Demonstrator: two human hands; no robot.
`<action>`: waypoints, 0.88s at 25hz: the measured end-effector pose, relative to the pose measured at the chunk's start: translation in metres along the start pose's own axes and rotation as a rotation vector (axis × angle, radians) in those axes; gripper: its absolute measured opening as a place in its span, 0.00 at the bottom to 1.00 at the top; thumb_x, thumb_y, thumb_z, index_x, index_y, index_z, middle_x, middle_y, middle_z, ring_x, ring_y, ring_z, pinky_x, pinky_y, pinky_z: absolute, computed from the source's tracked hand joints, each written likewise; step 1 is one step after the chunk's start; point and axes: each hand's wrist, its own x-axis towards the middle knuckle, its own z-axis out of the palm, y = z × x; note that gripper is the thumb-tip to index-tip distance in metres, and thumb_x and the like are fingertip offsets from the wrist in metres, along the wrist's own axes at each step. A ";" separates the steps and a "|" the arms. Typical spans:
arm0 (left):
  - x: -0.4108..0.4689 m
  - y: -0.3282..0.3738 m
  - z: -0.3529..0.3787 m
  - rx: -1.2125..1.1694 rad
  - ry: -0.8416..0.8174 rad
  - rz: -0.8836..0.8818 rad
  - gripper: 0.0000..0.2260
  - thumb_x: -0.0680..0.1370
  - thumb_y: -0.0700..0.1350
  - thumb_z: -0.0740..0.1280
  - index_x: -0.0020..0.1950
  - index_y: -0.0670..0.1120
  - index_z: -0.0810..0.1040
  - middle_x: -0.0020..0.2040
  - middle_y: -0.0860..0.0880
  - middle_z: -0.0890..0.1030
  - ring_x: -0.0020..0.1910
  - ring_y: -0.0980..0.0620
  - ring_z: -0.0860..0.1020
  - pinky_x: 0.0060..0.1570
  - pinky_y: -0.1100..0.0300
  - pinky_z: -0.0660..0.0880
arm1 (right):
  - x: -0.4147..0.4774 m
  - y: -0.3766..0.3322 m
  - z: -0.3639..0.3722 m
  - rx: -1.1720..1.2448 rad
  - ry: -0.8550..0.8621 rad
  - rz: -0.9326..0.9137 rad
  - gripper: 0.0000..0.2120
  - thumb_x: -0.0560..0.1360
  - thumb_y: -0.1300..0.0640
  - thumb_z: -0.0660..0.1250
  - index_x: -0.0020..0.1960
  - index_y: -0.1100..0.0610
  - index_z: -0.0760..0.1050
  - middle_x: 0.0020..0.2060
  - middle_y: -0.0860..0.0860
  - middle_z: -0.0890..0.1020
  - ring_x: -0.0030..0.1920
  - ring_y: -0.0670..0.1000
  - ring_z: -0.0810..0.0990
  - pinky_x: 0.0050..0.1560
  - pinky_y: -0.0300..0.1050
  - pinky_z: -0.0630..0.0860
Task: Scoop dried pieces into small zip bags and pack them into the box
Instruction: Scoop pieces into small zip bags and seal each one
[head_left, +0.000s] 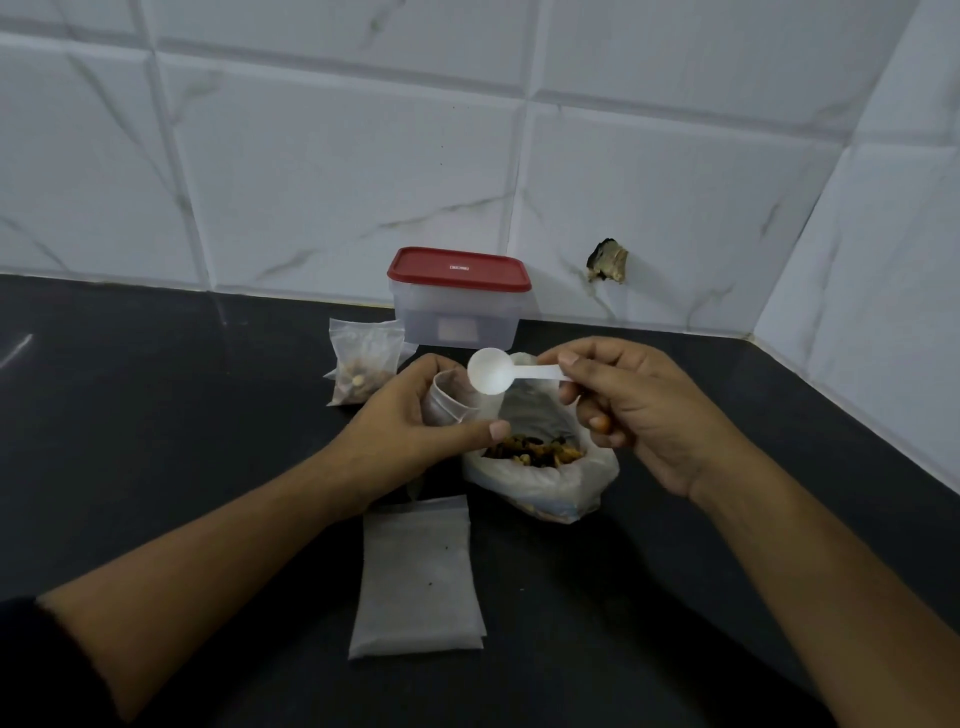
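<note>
My left hand (410, 421) grips a small clear zip bag (449, 402) with its mouth held open. My right hand (634, 410) pinches the handle of a white plastic scoop (491, 370), whose empty bowl hovers just over the small bag's mouth. Below both hands sits a large open plastic bag (550, 483) holding brown dried pieces (535, 451). A filled small zip bag (363, 366) lies to the left near the wall. The clear box with a red lid (460, 296) stands shut against the tiles behind.
A flat stack of empty zip bags (418, 577) lies on the dark counter (182, 415) near me. White marble-look tiles (311, 156) rise behind and at the right; a broken hole in the tile (608, 261) is right of the box.
</note>
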 end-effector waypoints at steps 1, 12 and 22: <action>0.000 0.003 -0.002 0.016 -0.024 -0.016 0.26 0.66 0.55 0.79 0.61 0.51 0.77 0.53 0.60 0.84 0.53 0.62 0.83 0.49 0.66 0.81 | 0.002 0.002 -0.004 0.023 0.023 0.035 0.10 0.83 0.57 0.66 0.53 0.53 0.87 0.38 0.52 0.80 0.28 0.44 0.69 0.26 0.36 0.64; 0.008 0.002 -0.025 -0.231 -0.058 -0.199 0.16 0.86 0.50 0.57 0.61 0.48 0.85 0.57 0.49 0.86 0.60 0.51 0.83 0.59 0.56 0.78 | 0.009 0.024 -0.026 -0.485 0.068 0.014 0.06 0.80 0.56 0.71 0.50 0.47 0.86 0.43 0.54 0.85 0.34 0.42 0.76 0.37 0.38 0.73; 0.011 0.004 -0.033 -0.320 0.105 -0.170 0.04 0.78 0.45 0.71 0.47 0.47 0.86 0.54 0.48 0.86 0.52 0.48 0.82 0.55 0.48 0.79 | 0.007 0.028 -0.025 -0.798 0.079 -0.107 0.05 0.78 0.50 0.73 0.54 0.44 0.84 0.50 0.46 0.80 0.45 0.43 0.78 0.45 0.41 0.73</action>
